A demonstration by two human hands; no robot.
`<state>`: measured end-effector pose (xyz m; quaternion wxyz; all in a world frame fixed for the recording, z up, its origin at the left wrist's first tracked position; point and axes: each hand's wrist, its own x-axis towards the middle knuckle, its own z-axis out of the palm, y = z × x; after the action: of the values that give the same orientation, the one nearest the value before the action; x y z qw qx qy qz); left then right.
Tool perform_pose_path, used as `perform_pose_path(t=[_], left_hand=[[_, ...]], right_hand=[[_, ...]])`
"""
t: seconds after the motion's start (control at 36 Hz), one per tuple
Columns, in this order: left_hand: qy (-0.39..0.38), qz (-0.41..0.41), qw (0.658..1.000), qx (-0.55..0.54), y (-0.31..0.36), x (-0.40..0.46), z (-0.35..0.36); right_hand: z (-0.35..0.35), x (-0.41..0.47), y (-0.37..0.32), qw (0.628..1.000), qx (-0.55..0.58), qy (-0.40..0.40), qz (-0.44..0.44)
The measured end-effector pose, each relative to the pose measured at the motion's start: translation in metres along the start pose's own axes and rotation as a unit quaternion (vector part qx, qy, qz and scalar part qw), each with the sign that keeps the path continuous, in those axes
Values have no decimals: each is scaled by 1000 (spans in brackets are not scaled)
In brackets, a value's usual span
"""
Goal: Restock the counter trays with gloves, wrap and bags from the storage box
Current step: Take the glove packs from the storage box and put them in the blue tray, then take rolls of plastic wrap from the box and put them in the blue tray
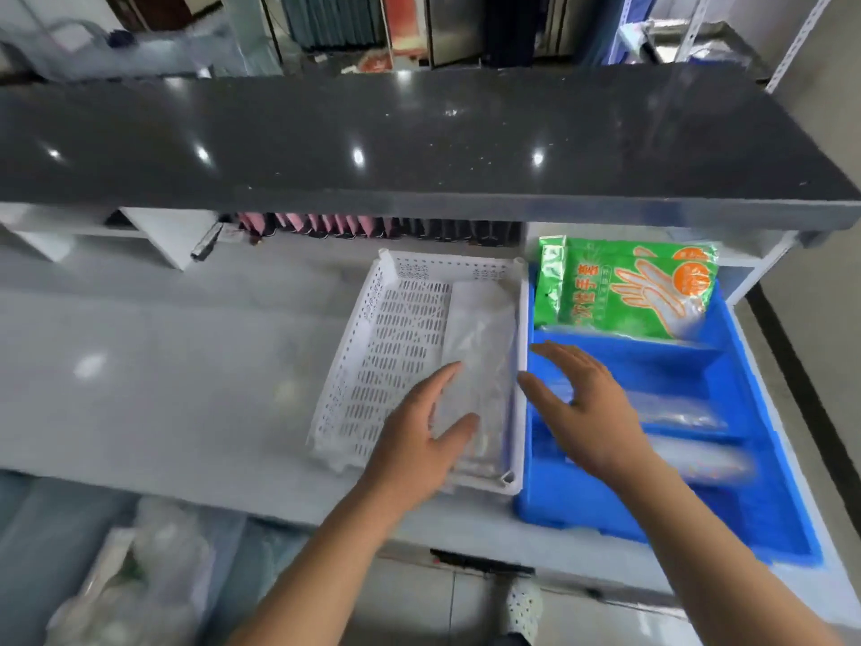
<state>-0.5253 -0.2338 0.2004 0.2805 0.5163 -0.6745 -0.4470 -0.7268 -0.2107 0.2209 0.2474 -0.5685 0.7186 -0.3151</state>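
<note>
Nearest, the left hand (pixel 421 426) lies flat with straight fingers on a pack of clear plastic bags (pixel 480 366) in the right side of the white holey tray (pixel 396 338), and the right hand (pixel 589 412) is spread wide over the blue tray (pixel 727 366), holding nothing. Under that hand, two clear rolls (pixel 685 412), blurry, lie in the blue tray's near parts. Farther back, green packs of gloves (pixel 624 286) lean in its far part, under the dark counter top (pixel 419 146).
</note>
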Motion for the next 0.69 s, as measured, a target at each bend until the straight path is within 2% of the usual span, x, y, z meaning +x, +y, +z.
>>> perform_pose_path(t=[0.08,0.22,0.42,0.5,0.58,0.69], left_hand=[[70,15,997,17,-29,-56,-49],[169,-86,980,66,-116,-154,-140],[184,-285,937,81,-234,-276,-208],[192,-337,919,79,-268,-318,-225],[224,-391,892,27,-293,-357,-236],[279,-417,865,-15,-327,-392,-243]], right_hand=[[36,-40,-35,999,39,27,-21],[128,-110,-95,995,82,1,-48],[246,-178,-158,976,6,-207,-66],[279,-188,-185,954,-35,-284,-91],[308,-197,-208,929,-76,-342,-115],[348,-204,-225,893,-126,-408,-143]])
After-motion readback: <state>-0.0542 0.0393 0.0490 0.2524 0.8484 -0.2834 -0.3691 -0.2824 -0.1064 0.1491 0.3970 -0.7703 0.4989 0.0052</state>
